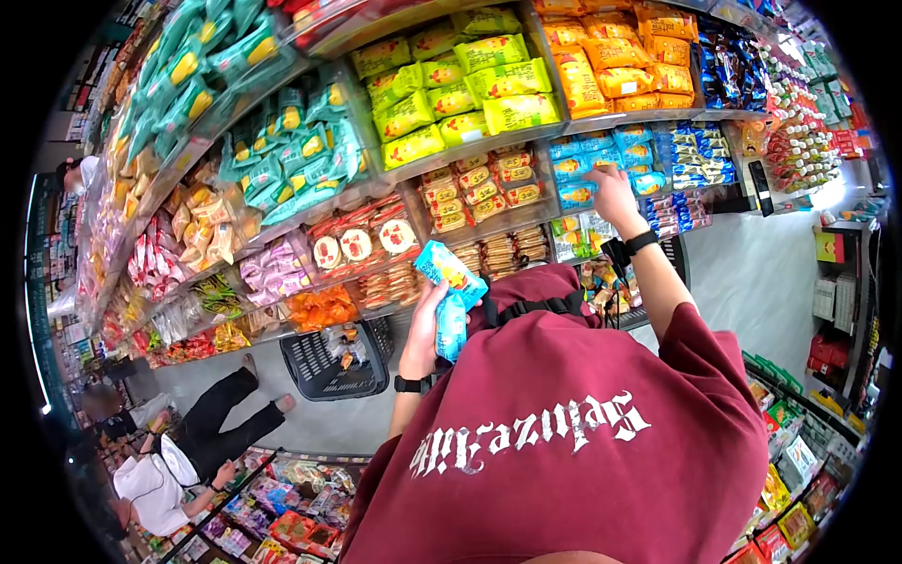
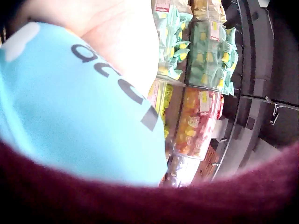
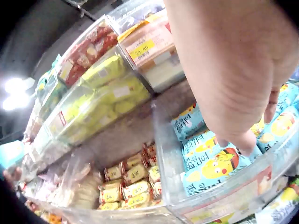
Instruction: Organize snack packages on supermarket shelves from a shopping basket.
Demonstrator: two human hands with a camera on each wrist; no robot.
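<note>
In the head view my left hand [image 1: 423, 324] grips light blue snack packets [image 1: 453, 282], held in front of my chest. One packet [image 2: 88, 107] fills much of the left wrist view, dark letters printed on it, beside my palm. My right hand [image 1: 615, 199] reaches into a clear shelf bin of similar blue packets [image 1: 575, 167]. In the right wrist view its fingertips [image 3: 244, 142] are right at a packet [image 3: 212, 168] with a yellow cartoon figure. Whether they pinch that packet I cannot tell.
Yellow-green packets [image 1: 460, 85] and orange packets [image 1: 625, 61] fill bins above; small wrapped snacks [image 1: 479, 188] lie left of the blue bin. A dark shopping basket [image 1: 338, 381] stands on the floor. Another person [image 1: 202, 432] is at lower left, near another product display [image 1: 301, 508].
</note>
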